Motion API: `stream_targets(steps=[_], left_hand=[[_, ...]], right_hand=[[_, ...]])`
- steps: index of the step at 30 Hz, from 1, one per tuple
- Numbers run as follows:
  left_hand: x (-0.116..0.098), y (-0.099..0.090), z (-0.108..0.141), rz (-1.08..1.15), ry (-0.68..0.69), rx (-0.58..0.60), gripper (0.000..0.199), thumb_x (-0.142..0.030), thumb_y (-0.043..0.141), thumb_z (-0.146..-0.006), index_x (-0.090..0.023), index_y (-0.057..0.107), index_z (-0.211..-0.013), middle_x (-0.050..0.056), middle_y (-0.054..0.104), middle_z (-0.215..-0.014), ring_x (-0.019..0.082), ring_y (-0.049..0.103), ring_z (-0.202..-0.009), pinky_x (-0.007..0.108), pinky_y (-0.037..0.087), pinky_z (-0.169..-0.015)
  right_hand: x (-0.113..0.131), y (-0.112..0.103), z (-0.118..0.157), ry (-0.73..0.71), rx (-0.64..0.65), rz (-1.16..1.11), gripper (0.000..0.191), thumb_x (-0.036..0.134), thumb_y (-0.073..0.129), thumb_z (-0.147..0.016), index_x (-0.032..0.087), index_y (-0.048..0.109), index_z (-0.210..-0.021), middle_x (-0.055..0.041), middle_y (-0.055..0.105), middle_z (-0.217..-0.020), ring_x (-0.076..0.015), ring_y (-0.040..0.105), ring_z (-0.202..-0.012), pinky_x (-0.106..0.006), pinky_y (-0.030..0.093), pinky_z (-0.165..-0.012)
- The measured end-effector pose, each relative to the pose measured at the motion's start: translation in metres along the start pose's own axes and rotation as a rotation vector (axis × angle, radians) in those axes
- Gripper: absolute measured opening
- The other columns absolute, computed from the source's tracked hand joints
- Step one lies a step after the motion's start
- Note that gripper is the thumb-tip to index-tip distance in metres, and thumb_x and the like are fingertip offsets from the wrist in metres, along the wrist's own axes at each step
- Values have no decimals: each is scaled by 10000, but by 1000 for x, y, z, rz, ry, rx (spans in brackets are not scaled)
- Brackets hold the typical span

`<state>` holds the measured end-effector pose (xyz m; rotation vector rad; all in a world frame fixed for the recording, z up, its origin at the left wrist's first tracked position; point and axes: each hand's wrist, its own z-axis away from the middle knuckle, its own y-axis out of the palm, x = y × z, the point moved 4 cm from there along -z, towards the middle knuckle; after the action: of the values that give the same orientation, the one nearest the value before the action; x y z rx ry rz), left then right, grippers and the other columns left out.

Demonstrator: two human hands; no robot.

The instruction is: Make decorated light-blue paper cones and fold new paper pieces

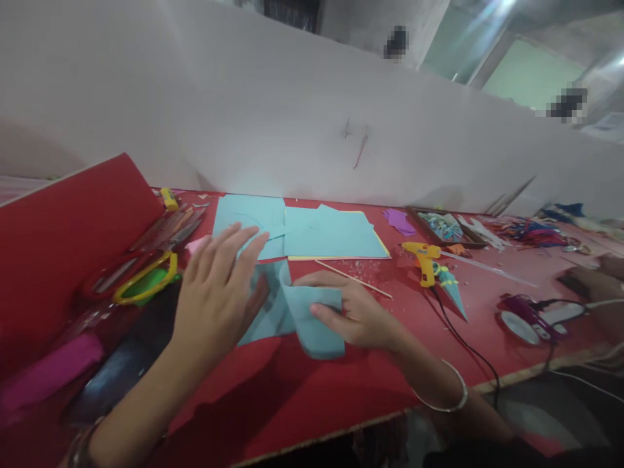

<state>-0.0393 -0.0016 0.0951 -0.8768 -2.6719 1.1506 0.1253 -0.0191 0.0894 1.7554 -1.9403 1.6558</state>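
Observation:
My right hand [358,312] pinches a light blue sheet of paper [316,325], whose right end curls over toward me. The thumb lies on top of the curled part and the fingers go behind it. My left hand [219,283] hovers at the sheet's left side, fingers stretched and slightly apart, holding nothing. Part of the sheet is hidden behind this hand. Just beyond, more light blue sheets [331,234] lie flat, with a yellow edge showing beneath. A thin wooden stick [353,279] rests on the red table behind my right hand.
To the right are a yellow glue gun [424,260] with a black cord, a blue paper cone [453,296] and a tray of scraps [443,227]. Scissors with yellow handles [146,279] and a pink roll [53,374] lie left. Another person's hand [585,286] is at far right.

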Motion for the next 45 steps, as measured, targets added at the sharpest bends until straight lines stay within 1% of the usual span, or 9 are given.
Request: stream_targets(steps=[3,8,14,20,26,33,36,41,45], left_hand=[[-6,2,-7,119,-60,118,338,-137,325,-800,-179,510,-1079,49,642,-941,196,572,-881,353,395,-762],[-5,1,-17,305,-181,185,301,-252,309,-827,-171,578,-720,0,584,-619,125,509,-573,263,353,-550],[5,10,-15,463,-331,196,308,-322,384,-794,-174,417,-526,-36,421,-504,88,377,-481,228,286,-457],[10,20,-11,492,-384,238,307,-334,418,-780,-174,409,-517,-49,358,-493,80,328,-468,220,269,-445],[6,22,-10,467,-281,257,321,-326,414,-787,-172,417,-506,-41,385,-480,86,367,-482,217,288,-469],[3,20,-12,362,-181,188,391,-326,414,-794,-175,334,-442,-39,348,-433,81,319,-435,234,260,-462],[6,22,-10,329,-182,165,395,-337,423,-793,-175,362,-438,-37,373,-429,82,322,-434,236,266,-468],[10,28,-6,349,-238,171,365,-368,445,-787,-172,467,-480,-40,407,-426,83,339,-436,228,276,-463],[13,32,-3,361,-277,150,392,-362,457,-784,-166,413,-447,-44,360,-415,75,327,-430,227,257,-449]], right_hand=[[1,2,-1,-21,-3,-67,185,192,418,-822,171,571,-926,-61,587,-1015,-140,534,-959,-272,433,-826],[-14,4,5,146,-144,-223,194,286,422,-832,179,575,-775,-20,584,-811,-113,539,-720,-234,449,-643],[-36,14,18,479,-307,-511,311,458,477,-770,165,553,-695,-5,522,-618,-111,485,-572,-235,426,-541],[-41,18,23,583,-325,-564,386,534,494,-722,154,552,-674,-10,520,-604,-111,473,-558,-230,407,-519],[-41,2,18,547,-385,-418,499,641,400,-709,175,408,-530,35,332,-483,-68,293,-443,-208,259,-404],[-35,-4,12,359,-248,-289,347,397,459,-781,171,394,-525,33,359,-517,-67,324,-491,-211,269,-461],[-31,-2,12,288,-193,-237,289,350,498,-765,171,429,-548,32,400,-532,-69,358,-511,-209,298,-488],[-35,4,13,333,-191,-184,356,340,457,-800,173,336,-511,45,290,-514,-59,285,-493,-202,256,-463],[-40,11,14,351,-152,-200,375,339,423,-820,175,285,-512,46,246,-521,-57,257,-492,-204,237,-459]])
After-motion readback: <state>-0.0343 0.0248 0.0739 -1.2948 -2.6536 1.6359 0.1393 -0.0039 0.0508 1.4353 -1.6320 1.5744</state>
